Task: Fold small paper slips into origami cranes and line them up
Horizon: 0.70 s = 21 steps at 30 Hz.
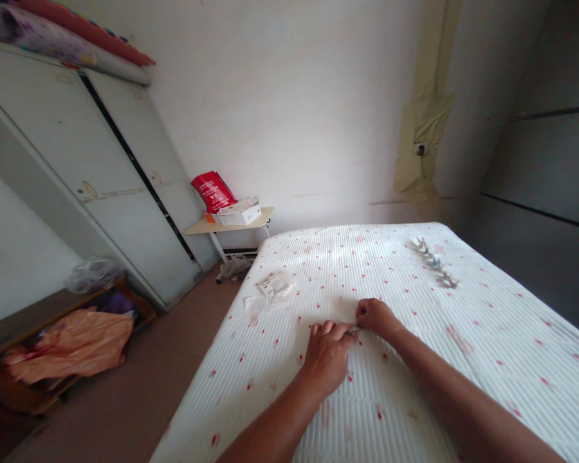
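My left hand (329, 354) rests low on the bed, its fingers bent and pressed together at one end of a small thin greyish strip (353, 328). Close on its right, my right hand (376, 316) is closed with the fingertips curled down near the strip's other end. Fingers cover most of that piece, so its kind does not show. Left of the hands lie printed papers or wrappers (270, 292), partly overlapping. Farther right, several small whitish-grey objects (434, 262) sit in a slanting row; they are too blurred to name.
A white ribbed bed cover (367, 399) with red dots lies under everything. Past its far left corner stands a small table (197, 227) with a red bag (213, 191) and a white box (241, 216). A grey cabinet (125, 199) and an orange plastic bag (74, 344) are at left.
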{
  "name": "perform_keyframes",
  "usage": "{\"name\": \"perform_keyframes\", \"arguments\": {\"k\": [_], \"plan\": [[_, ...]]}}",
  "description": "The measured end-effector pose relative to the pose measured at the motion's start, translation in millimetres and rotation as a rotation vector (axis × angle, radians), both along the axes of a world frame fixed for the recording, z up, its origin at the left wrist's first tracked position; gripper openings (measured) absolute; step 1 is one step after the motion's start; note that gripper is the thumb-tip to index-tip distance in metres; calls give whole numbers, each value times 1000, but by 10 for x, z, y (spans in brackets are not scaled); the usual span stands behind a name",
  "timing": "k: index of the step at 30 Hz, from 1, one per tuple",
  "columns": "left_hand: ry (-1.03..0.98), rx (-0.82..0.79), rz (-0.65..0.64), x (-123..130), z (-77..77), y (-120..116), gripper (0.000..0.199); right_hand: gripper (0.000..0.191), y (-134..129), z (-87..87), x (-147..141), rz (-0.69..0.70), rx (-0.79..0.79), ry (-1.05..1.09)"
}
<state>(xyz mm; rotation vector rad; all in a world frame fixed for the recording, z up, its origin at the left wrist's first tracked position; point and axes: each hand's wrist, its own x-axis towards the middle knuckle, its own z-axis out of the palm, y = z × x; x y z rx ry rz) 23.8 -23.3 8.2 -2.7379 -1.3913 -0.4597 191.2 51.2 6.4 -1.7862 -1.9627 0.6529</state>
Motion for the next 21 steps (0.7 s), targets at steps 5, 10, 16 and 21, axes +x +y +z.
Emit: {"name": "perform_keyframes", "arguments": {"k": [5, 10, 16, 21], "plan": [[-31, -17, -9, -2, -10, 4, 37, 15, -58, -8, 54, 42, -7, 73], [-20, -25, 9, 13, -4, -3, 35, 14, -129, -53, -3, 147, 1, 54], [-46, -32, -11, -52, 17, -16, 41, 18, -127, 18, -22, 154, 5, -14], [-84, -26, -39, -106, 15, -25, 41, 19, -137, 54, -25, 150, 7, -53]]}}
